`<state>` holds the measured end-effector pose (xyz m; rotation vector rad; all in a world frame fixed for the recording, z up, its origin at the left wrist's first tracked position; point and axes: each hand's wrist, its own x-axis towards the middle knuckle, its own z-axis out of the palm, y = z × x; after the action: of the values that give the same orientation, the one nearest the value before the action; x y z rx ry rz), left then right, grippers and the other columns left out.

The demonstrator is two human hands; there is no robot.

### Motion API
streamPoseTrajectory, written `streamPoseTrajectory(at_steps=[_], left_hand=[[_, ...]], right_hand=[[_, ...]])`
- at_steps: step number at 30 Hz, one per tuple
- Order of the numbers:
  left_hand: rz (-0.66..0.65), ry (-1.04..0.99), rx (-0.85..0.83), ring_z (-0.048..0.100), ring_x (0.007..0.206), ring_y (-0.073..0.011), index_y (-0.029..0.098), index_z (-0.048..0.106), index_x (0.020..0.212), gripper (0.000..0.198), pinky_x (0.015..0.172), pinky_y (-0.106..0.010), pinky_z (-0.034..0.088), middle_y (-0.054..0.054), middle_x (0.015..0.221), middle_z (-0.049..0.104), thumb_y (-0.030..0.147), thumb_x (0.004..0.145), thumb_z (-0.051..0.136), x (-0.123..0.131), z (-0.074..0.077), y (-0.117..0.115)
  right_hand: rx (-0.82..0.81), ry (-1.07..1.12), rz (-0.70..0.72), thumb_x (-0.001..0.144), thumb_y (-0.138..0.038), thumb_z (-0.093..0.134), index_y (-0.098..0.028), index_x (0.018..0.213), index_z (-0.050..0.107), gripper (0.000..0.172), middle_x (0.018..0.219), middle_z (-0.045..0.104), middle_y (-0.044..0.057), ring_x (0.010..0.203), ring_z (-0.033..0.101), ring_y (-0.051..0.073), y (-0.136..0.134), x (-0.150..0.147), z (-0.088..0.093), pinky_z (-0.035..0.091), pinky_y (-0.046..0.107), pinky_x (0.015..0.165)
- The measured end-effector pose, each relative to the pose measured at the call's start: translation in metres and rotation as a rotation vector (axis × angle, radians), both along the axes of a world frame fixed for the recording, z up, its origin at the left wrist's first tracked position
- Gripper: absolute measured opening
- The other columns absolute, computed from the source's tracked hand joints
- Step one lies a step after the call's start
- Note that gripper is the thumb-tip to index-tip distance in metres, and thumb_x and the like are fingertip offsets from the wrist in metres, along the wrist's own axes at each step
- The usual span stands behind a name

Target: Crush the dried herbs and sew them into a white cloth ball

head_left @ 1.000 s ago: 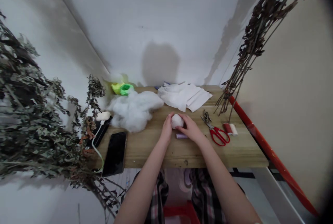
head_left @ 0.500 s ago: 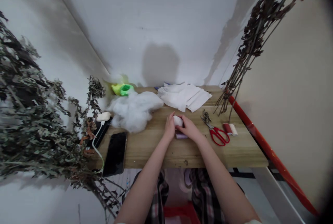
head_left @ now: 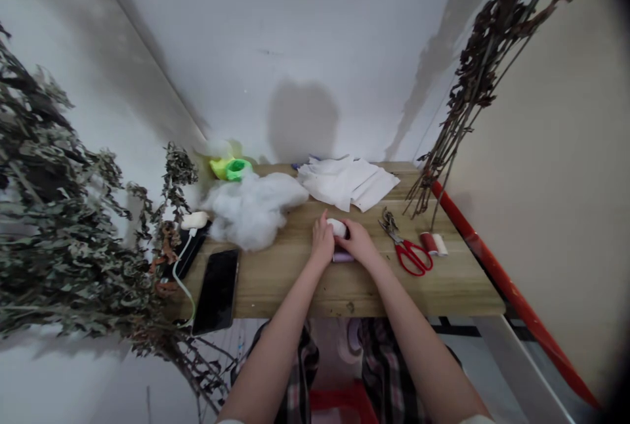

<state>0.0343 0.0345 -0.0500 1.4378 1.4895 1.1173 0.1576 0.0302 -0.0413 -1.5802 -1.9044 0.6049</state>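
Observation:
Both my hands meet at the middle of a wooden table (head_left: 275, 283). My left hand (head_left: 322, 242) and my right hand (head_left: 358, 241) are closed round a small white stuffed ball (head_left: 336, 227), squeezing it from both sides. Just under the ball, a pale lilac piece (head_left: 341, 256) lies on the table between my hands. A heap of white stuffing (head_left: 253, 209) is to the left of my left hand.
Red scissors (head_left: 412, 256) and a red and white thread spool (head_left: 434, 244) lie to the right. White cloth sheets (head_left: 349, 184) sit at the back, a green and yellow thing (head_left: 231, 167) at the back left. A black phone (head_left: 216, 291) lies front left. Dried branches (head_left: 73, 240) hang on both sides.
My hands have pressed closer together round the white ball, which now shows less between them. Nothing else on the table has moved.

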Motion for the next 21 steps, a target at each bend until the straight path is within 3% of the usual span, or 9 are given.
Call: streamPoseTrajectory(at_steps=[4, 10, 21], left_hand=[[-0.017, -0.052, 0.025, 0.045, 0.124, -0.0226, 0.015, 0.053, 0.126, 0.045, 0.109, -0.040, 0.030, -0.013, 0.129, 0.054, 0.021, 0.085, 0.036, -0.002, 0.003, -0.002], [0.007, -0.250, 0.060, 0.051, 0.117, -0.0204, 0.018, 0.059, 0.115, 0.036, 0.106, -0.039, 0.035, -0.009, 0.124, 0.059, 0.022, 0.085, 0.041, -0.006, -0.003, 0.003], [0.019, -0.489, 0.077, 0.054, 0.117, -0.0204, 0.016, 0.063, 0.112, 0.037, 0.105, -0.037, 0.038, -0.009, 0.123, 0.061, 0.026, 0.084, 0.040, -0.009, 0.000, 0.004]], right_hand=[[0.037, 0.037, 0.042, 0.074, -0.029, 0.068, -0.013, 0.111, 0.061, 0.041, 0.106, 0.067, 0.014, 0.098, 0.060, 0.027, 0.000, 0.003, -0.002, 0.046, 0.042, 0.087], [0.045, 0.158, 0.048, 0.071, -0.041, 0.071, -0.017, 0.130, 0.050, 0.068, 0.127, 0.058, 0.017, 0.115, 0.055, 0.031, -0.005, 0.012, -0.004, 0.040, 0.049, 0.099], [-0.007, 0.218, 0.070, 0.071, -0.043, 0.071, -0.018, 0.132, 0.050, 0.070, 0.128, 0.058, 0.015, 0.116, 0.055, 0.030, -0.011, 0.015, 0.004, 0.042, 0.048, 0.099]])
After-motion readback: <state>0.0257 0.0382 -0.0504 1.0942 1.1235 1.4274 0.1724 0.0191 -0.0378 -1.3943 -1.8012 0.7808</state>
